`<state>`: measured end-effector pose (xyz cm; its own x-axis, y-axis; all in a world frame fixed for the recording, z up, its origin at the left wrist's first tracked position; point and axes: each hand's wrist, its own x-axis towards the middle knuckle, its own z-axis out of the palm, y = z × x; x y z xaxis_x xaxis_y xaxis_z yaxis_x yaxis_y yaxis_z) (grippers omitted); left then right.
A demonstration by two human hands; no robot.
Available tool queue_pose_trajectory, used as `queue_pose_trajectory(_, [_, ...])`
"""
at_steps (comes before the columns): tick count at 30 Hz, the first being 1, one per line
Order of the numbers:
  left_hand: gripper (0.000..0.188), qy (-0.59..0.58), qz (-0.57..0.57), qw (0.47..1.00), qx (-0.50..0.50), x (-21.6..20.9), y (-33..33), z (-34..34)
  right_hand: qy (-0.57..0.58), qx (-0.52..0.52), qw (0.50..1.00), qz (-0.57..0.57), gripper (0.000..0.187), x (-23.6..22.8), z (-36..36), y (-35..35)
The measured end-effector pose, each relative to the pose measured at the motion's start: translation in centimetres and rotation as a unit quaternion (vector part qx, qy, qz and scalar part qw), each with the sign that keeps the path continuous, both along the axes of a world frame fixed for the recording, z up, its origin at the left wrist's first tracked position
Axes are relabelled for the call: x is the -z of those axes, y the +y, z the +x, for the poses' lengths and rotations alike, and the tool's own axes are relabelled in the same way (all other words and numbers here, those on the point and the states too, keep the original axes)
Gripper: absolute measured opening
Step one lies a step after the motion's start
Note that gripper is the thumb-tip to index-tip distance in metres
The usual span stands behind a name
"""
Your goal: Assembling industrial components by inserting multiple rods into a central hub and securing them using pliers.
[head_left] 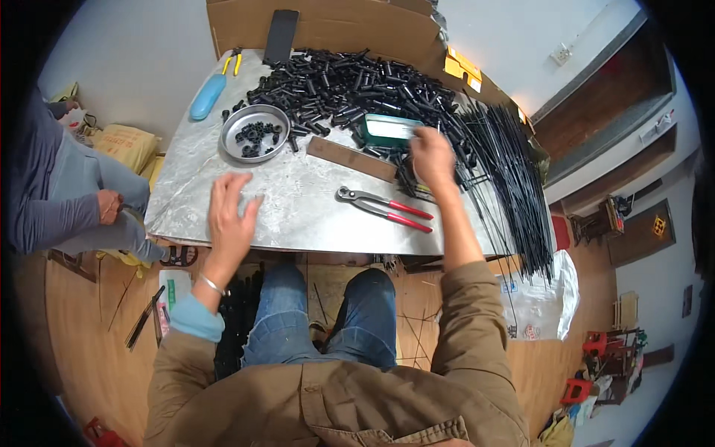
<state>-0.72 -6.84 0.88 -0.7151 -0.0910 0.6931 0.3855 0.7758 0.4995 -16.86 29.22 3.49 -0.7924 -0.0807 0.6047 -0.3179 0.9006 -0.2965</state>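
Note:
My left hand (229, 212) is over the near left part of the metal-topped table (195, 205), fingers spread and nothing in them. It is nearest to a round metal dish (224, 141) that holds small black ring-like parts (258, 136). My right hand (432, 158) is beside a green box (366, 134) with a pale inside, its fingers curled together. What they hold, if anything, is hidden. Between the hands lie end-cutting pincers (387, 208) with red handles and a flat brown bar (350, 158). Behind them spreads a big heap of black tubular parts (350, 86).
Long thin black rods (514, 186) lie bundled along the table's right side, some over the edge. A blue case (208, 97), yellow-handled pliers (237, 63) and a dark flat plate (281, 36) lie at the back left. Cardboard (328, 26) stands behind. Another person (67, 179) sits at left.

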Motion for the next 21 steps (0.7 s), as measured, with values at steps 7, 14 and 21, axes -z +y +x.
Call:
queue_pose_trajectory(7, [0.034,-0.03,-0.011,0.999,-0.011,0.7,3.8,2.0,-0.056,0.319,0.93,0.173,0.053,-0.8,2.9,17.4])
queue_pose_trajectory(14, [0.025,-0.2,-0.01,0.979,-0.046,7.6,-4.2,11.6,-0.088,0.362,0.861,0.347,0.031,2.9,3.5,30.1])
queue_pose_trajectory(21, [0.04,-0.672,0.035,0.682,-0.288,26.5,-20.4,30.9,-0.172,0.345,0.872,0.302,0.041,3.5,-2.2,29.9])
